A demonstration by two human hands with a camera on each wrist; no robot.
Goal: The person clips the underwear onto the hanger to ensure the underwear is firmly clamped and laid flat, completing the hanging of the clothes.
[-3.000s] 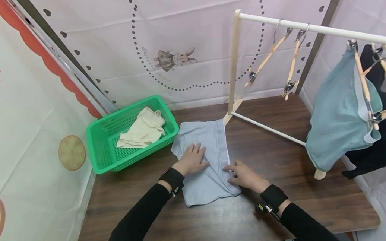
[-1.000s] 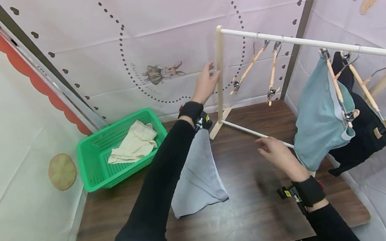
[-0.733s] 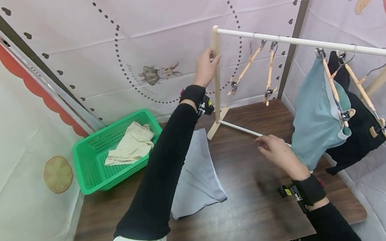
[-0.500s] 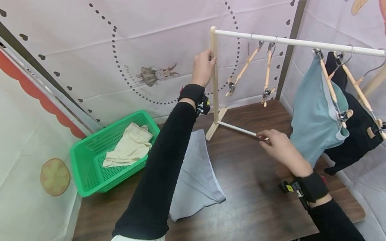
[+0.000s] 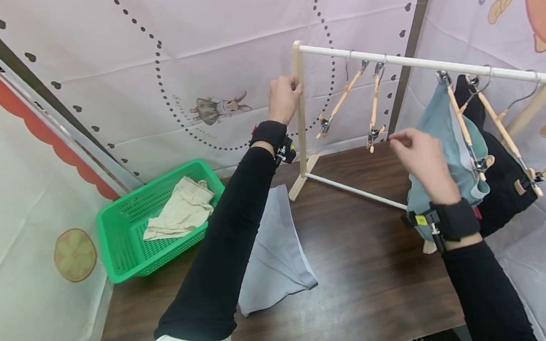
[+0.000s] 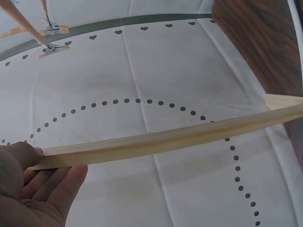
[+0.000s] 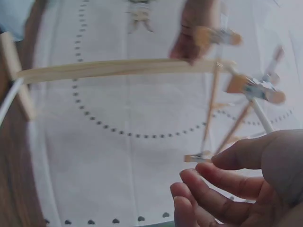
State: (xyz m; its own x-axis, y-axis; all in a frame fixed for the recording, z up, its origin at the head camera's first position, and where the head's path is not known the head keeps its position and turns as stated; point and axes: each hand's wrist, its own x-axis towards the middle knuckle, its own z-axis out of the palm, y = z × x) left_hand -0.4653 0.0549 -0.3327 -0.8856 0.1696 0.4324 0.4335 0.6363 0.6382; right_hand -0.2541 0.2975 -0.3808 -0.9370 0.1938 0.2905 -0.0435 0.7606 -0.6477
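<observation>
My left hand [image 5: 283,100] grips the upper part of the wooden left post [image 5: 301,131] of a small clothes rack. In the left wrist view, the thumb lies on one side of that post and the fingers on the other. My right hand [image 5: 422,162] is raised in front of the rack, fingers loosely bent and holding nothing. Two bare clip hangers, one [image 5: 343,99] left and one [image 5: 375,105] right, hang from the white rail [image 5: 413,63]; in the right wrist view my fingertips appear close to a hanger clip, contact unclear. A light blue-grey garment [image 5: 276,255] lies on the table, partly hidden by my left arm.
A green basket [image 5: 169,255] with a folded cream cloth [image 5: 181,211] stands at left. A teal garment [image 5: 440,114] and a black garment [image 5: 511,175] hang at the rack's right. A white lower bar [image 5: 355,190] runs above the brown table [image 5: 356,270]. Printed fabric walls surround it.
Both hands left the blue-grey garment. The left hand went up to the rack's post and took hold of it. The right hand moved right, then rose from near the lower bar toward the hangers.
</observation>
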